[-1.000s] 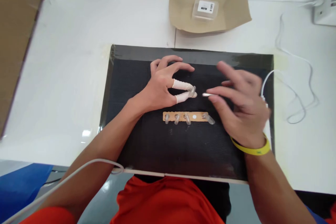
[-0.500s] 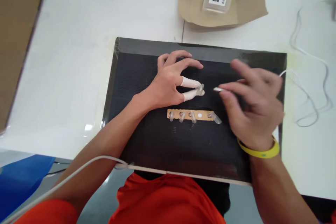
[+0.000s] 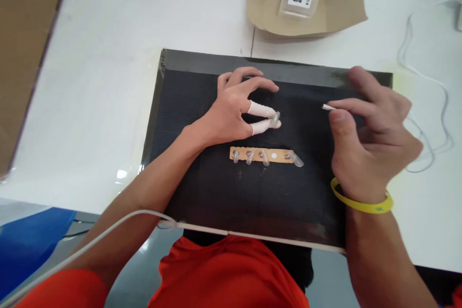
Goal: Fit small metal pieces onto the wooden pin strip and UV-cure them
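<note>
My left hand (image 3: 231,110), with white finger cots on thumb and index finger, pinches a small clear tube-like piece (image 3: 275,118) over the black mat (image 3: 216,192). To the right, my right hand (image 3: 371,130) is raised, its thumb and index finger closed on a small thin whitish strip (image 3: 327,107); its exact kind is too small to tell. Below my left hand lies a narrow tan strip (image 3: 280,156) bearing several round metallic spots with clear tube-like pieces on them. One white round spot (image 3: 274,156) on that strip has no tube.
An open brown cardboard box (image 3: 335,9) at the back holds a clear plastic case (image 3: 299,2) with a white label. White cables loop on the white table (image 3: 108,57) at the right. One cable (image 3: 119,219) crosses my left forearm.
My right hand has moved right and slightly up, away from my left hand, with the whitish strip still in its fingers. My left hand has hardly moved and keeps its pinch.
</note>
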The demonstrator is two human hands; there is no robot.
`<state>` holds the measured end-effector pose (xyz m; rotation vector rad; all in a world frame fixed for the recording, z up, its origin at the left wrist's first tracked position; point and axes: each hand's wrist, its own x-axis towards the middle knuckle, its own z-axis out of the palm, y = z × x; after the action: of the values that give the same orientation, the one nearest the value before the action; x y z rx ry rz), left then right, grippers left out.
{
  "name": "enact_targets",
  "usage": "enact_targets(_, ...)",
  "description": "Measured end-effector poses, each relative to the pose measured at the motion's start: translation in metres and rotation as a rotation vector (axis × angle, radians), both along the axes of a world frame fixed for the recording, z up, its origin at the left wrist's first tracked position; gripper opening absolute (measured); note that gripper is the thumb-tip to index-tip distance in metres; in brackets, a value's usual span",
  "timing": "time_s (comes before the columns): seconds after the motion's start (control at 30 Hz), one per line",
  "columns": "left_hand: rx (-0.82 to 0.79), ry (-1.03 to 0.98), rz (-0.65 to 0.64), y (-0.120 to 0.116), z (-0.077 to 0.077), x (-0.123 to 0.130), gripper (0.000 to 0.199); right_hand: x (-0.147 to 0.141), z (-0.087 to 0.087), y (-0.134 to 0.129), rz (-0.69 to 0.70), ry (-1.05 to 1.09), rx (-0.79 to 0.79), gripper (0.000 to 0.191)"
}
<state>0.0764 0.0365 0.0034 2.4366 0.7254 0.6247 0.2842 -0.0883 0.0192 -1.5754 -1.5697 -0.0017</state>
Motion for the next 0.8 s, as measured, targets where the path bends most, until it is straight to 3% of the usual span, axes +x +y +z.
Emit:
enact_targets(0.17,-0.016,0.018,0.012,-0.001,0.002,0.000,0.008,-0.004,-0.001,0.000,0.168,-0.060,-0.105,0.012)
enact_targets(0.3,-0.029,0.018,0.017,0.000,0.002,0.000,0.008,-0.008,-0.001,-0.001,-0.001,0.008,-0.018,0.016)
enact_targets(0.43,-0.033,0.011,0.010,0.001,0.004,-0.001,0.007,-0.011,0.001,-0.001,0.112,-0.086,-0.107,0.009)
enact_targets(0.57,-0.038,0.010,0.008,0.001,0.005,-0.002,0.009,-0.010,0.002,-0.001,-0.053,0.006,-0.017,0.011)
enact_targets(0.7,-0.029,-0.013,0.018,0.000,0.003,-0.002,0.008,-0.012,0.003,-0.002,0.111,-0.035,-0.098,0.009)
enact_targets(0.8,-0.038,-0.015,0.023,0.000,0.004,-0.003,0.007,-0.011,0.004,-0.002,-0.012,0.050,-0.026,0.013)
